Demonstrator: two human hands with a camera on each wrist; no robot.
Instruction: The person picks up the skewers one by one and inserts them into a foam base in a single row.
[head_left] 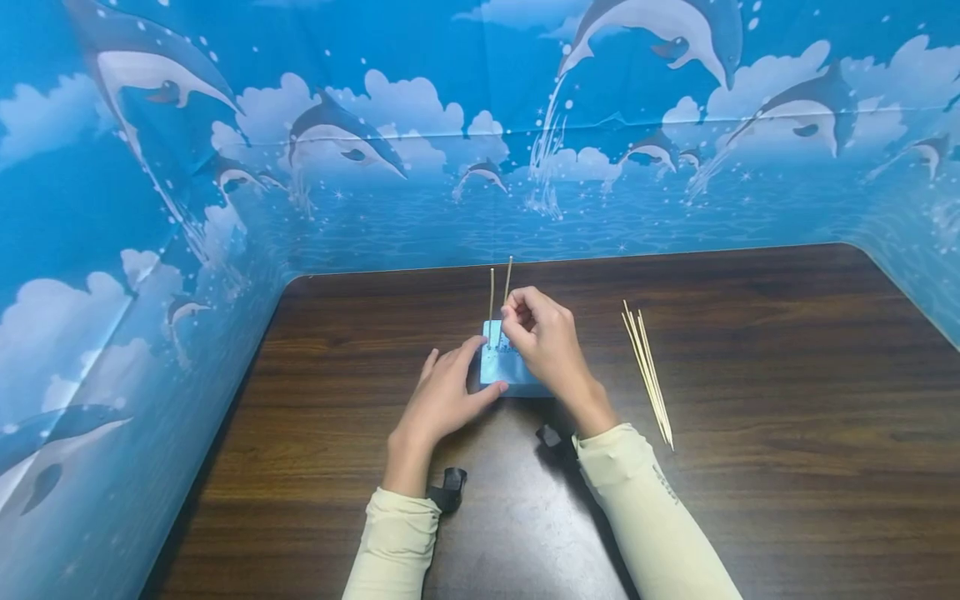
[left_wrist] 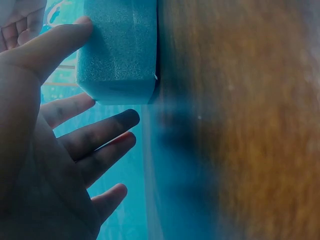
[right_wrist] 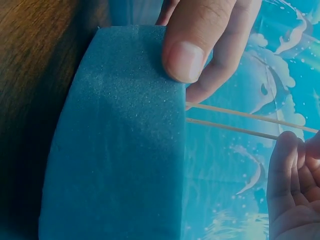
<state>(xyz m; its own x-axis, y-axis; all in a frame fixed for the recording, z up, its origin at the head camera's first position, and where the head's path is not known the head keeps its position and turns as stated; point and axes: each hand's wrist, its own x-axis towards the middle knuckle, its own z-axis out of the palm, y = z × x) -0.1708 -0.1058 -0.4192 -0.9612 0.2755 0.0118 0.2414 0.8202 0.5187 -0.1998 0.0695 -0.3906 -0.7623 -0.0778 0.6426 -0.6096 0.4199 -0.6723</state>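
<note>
A light blue foam block (head_left: 504,372) lies on the table, with two thin wooden sticks standing up from its top. My left hand (head_left: 444,390) holds the block's left end between thumb and index finger, the thumb (right_wrist: 185,61) on the near face. The other left fingers (left_wrist: 102,137) are spread apart, off the block. Above the block, my right hand (head_left: 551,337) pinches the right stick (head_left: 509,277) between thumb and fingertips. Just left of it stands the second stick (head_left: 492,293), untouched. Small dark marks show on the block's top, partly hidden by the right hand.
Several loose wooden sticks (head_left: 647,375) lie in a narrow bunch on the brown table (head_left: 787,400), right of the right hand. A blue dolphin-print sheet (head_left: 420,208) rises behind and along the table's sides. Black wrist devices (head_left: 448,490) sit by both wrists.
</note>
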